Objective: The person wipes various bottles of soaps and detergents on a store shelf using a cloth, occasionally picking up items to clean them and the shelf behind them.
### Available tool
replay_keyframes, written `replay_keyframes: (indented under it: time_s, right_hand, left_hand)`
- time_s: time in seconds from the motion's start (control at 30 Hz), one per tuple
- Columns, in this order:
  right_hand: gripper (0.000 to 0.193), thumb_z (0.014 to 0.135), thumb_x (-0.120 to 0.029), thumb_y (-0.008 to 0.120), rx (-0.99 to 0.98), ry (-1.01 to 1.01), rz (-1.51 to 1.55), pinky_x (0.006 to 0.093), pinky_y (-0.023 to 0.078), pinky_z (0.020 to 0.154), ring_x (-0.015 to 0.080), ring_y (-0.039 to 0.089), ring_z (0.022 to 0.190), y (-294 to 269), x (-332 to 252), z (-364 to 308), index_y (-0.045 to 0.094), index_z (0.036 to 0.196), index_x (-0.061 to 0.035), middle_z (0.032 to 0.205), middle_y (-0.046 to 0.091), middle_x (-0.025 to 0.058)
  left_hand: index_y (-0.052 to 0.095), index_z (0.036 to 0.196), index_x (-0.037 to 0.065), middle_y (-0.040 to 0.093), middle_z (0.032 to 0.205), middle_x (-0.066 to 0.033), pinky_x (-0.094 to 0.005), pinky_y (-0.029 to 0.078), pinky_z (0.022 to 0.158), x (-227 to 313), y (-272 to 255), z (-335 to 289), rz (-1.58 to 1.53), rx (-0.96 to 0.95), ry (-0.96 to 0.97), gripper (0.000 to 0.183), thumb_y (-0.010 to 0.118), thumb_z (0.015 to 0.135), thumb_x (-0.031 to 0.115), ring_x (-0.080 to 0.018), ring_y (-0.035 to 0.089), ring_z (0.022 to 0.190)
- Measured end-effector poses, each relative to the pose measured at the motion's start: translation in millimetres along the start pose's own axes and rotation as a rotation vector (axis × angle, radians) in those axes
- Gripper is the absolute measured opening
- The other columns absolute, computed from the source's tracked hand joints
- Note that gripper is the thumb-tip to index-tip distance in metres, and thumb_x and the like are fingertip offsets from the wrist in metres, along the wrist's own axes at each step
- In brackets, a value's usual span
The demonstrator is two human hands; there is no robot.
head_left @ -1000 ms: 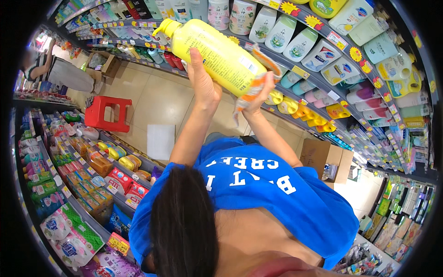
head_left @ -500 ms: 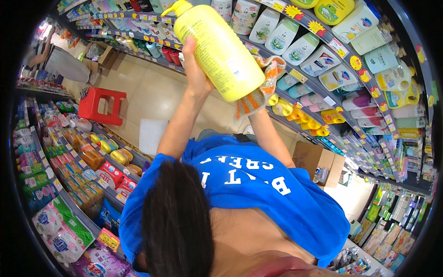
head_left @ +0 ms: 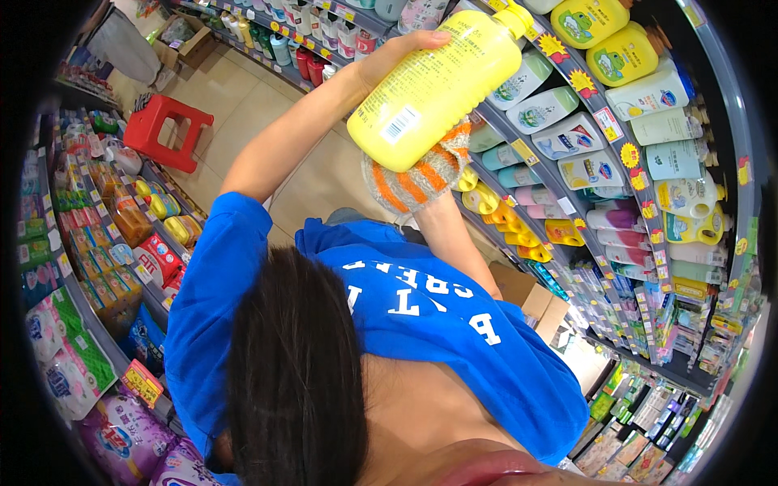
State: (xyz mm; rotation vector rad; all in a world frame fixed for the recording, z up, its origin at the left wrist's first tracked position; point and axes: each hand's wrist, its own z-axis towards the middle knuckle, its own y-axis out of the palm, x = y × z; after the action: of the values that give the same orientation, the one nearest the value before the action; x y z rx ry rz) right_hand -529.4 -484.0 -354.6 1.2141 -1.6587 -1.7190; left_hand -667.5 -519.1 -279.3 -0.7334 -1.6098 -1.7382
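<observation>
A large yellow pump bottle is tilted in front of me, its pump end up and to the right, its base down and to the left. My left hand grips its upper left side, with the thumb lying on the label side. Fine print and a barcode face me. A grey and orange striped knitted cloth covers my right hand and presses against the bottle's underside and lower right side. The cloth and bottle hide the right fingers.
Shelves of shampoo and wash bottles rise close on the right. Yellow bottles stand at upper right. A red plastic stool is on the tiled floor. Packaged goods line the left shelf; cardboard boxes sit at lower right.
The bottle has swung from leaning left to leaning right, its pump end now up and right. My left arm reaches farther across, and the cloth has shifted left under the bottle.
</observation>
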Motion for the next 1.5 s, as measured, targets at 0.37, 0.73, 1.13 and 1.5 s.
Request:
replay_keyframes:
  time_s: [0.37, 0.73, 1.13, 1.5]
  right_hand:
    - [0.053, 0.095, -0.044, 0.046, 0.03, 0.035, 0.008, 0.038, 0.048, 0.089, 0.0197, 0.058, 0.099, 6.3, 8.6, -10.2, 0.039, 0.131, -0.0067, 0.111, 0.058, 0.0109]
    - [0.056, 0.095, -0.044, 0.045, 0.082, 0.041, 0.094, 0.0397, 0.048, 0.09, 0.0209, 0.058, 0.099, 33.9, -29.9, -44.3, 0.037, 0.136, -0.0063, 0.114, 0.058, 0.0122]
    - [0.052, 0.097, -0.037, 0.045, 0.277, -0.934, -1.283, 0.0373, 0.042, 0.089, 0.0284, 0.055, 0.103, 6.1, -141.8, -66.1, 0.028, 0.126, 0.0024, 0.113, 0.053, 0.0221]
    - [0.063, 0.09, -0.052, 0.052, -0.163, -0.803, -1.009, 0.0306, 0.035, 0.096, 0.0158, 0.047, 0.11, 36.0, -289.1, -95.4, 0.04, 0.126, -0.0024, 0.117, 0.05, 0.0092]
  left_hand:
    - [0.048, 0.129, 0.002, 0.061, 0.117, -0.0141, -0.0325, 0.055, 0.081, 0.4, 17.3, 10.3, 0.131, -0.084, -0.164, 0.058, 0.058, 0.086, 0.039, -0.0188, 0.066, 0.095]
    - [0.031, 0.137, 0.003, 0.052, 0.123, -0.009, -0.0328, 0.046, 0.092, -19.7, 12.2, 26.0, 0.317, 0.003, -0.066, 0.071, 0.068, 0.083, 0.032, -0.0171, 0.054, 0.108]
    - [0.03, 0.13, 0.001, 0.049, 0.114, -0.0106, -0.0325, 0.043, 0.09, -98.9, 100.4, 77.0, 0.515, 0.14, 0.353, 0.077, 0.074, 0.077, 0.035, -0.0183, 0.052, 0.103]
    - [0.017, 0.138, 0.0, 0.037, 0.129, -0.0145, -0.0383, 0.036, 0.1, -146.7, 173.6, 137.3, 0.564, -0.065, 0.442, 0.104, 0.078, 0.066, 0.046, -0.0248, 0.043, 0.119]
